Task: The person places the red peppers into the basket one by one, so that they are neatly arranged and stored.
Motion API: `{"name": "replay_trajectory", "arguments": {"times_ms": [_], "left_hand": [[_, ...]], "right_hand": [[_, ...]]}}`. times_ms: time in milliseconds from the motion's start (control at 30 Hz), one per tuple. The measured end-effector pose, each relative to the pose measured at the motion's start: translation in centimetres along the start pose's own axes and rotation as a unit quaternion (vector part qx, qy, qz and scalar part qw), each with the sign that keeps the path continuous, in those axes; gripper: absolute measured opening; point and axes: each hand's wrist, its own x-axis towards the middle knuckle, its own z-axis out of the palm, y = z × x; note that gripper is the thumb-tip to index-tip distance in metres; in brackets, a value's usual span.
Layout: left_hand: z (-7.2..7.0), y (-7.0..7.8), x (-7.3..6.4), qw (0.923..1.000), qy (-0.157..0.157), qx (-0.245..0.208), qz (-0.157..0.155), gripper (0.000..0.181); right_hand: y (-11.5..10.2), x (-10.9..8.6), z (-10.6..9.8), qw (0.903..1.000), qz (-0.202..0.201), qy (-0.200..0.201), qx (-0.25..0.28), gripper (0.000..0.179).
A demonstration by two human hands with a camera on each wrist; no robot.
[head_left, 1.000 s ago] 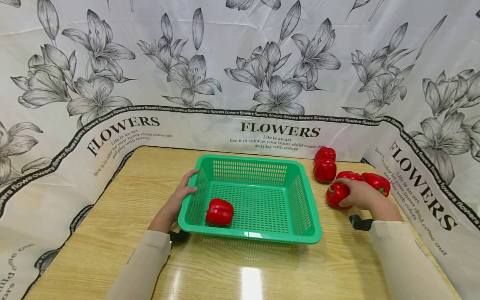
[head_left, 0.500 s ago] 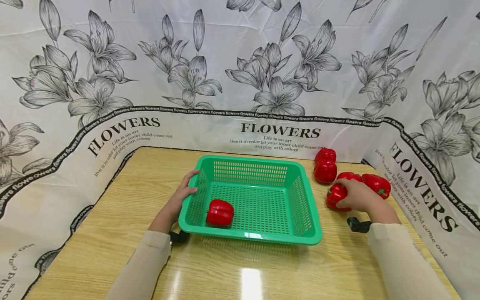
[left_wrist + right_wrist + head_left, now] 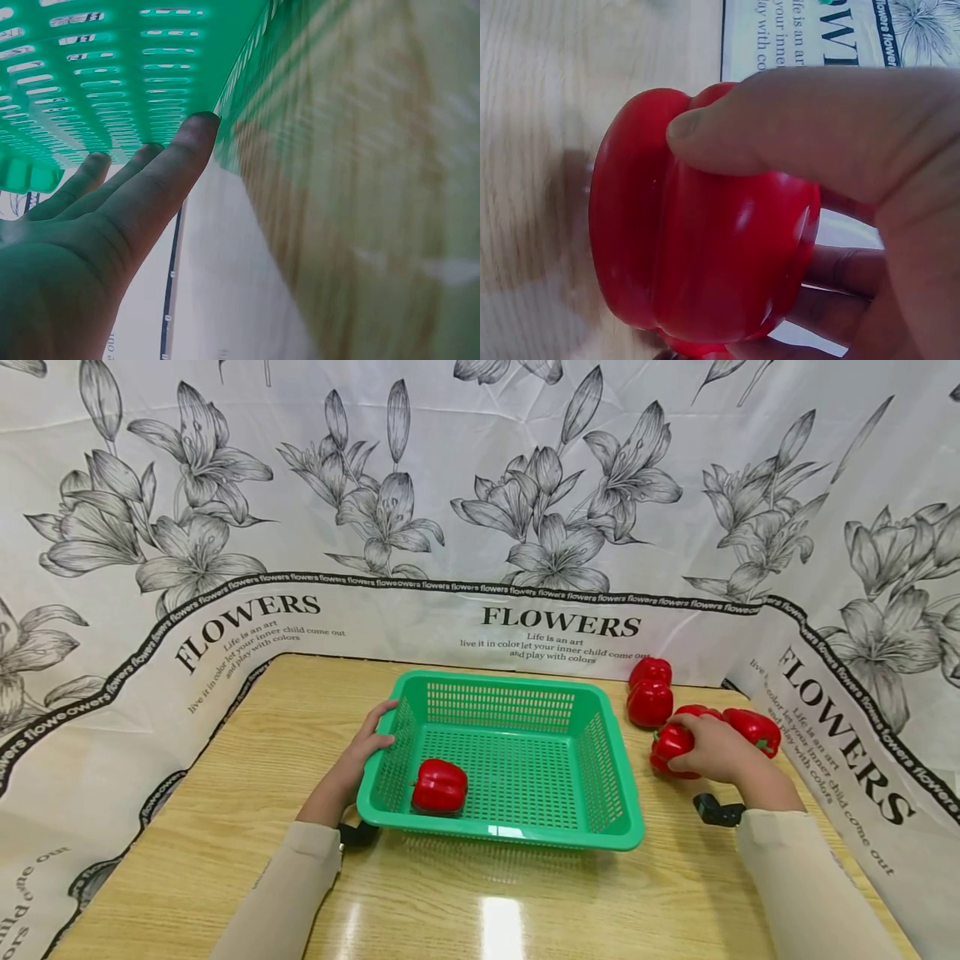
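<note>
One red pepper (image 3: 712, 255) at right side of desk (image 3: 255, 768), fingers (image 3: 845, 271) of my right hand (image 3: 722, 752) curled pepper-wide round it, guess against slipping; left hand (image 3: 360, 753) pinches basket (image 3: 562, 839) rim, probably steadying it.

Worktop (image 3: 225, 810): yellowish wood grain, glossy, narrowing toward the back edge.
Cloth (image 3: 427, 452): white, lightly creased, hanging behind the back edge and beyond the left and right edges.
Lilies (image 3: 551, 556): drawn in grey and black line, open blooms with tall buds, spread across the upper cloth.
Black band (image 3: 480, 586): printed with a small repeated "flowers", running above the back edge, sloping down beyond both back corners.
Lettering (image 3: 561, 619): "FLOWERS" in black capitals above the back edge, repeated aslant beyond the left and right edges.
Small print (image 3: 555, 640): "Life is an art" and further lines beneath the capitals.
Glare (image 3: 502, 927): bright white patch on the front part of the worktop, fainter streak to the left.
</note>
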Motion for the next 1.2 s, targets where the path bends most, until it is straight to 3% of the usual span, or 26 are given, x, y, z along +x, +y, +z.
{"name": "replay_trajectory", "arguments": {"times_ms": [533,767,1200], "left_hand": [[0.0,0.1,0.0,1.0000,-0.004,0.000,0.003,0.063],[0.1,0.1,0.0,1.0000,-0.003,-0.001,0.002,0.062],[0.0,0.0,0.0,1.0000,-0.005,0.002,0.005,0.064]], "right_hand": [[-1.5,-0.2,-0.7,0.9999,0.001,0.009,0.013,0.069],[-2.6,-0.2,-1.4,0.9990,-0.016,0.036,0.022,0.068],[-5.2,-0.6,-3.0,0.9974,-0.036,0.053,0.035,0.066]]}}
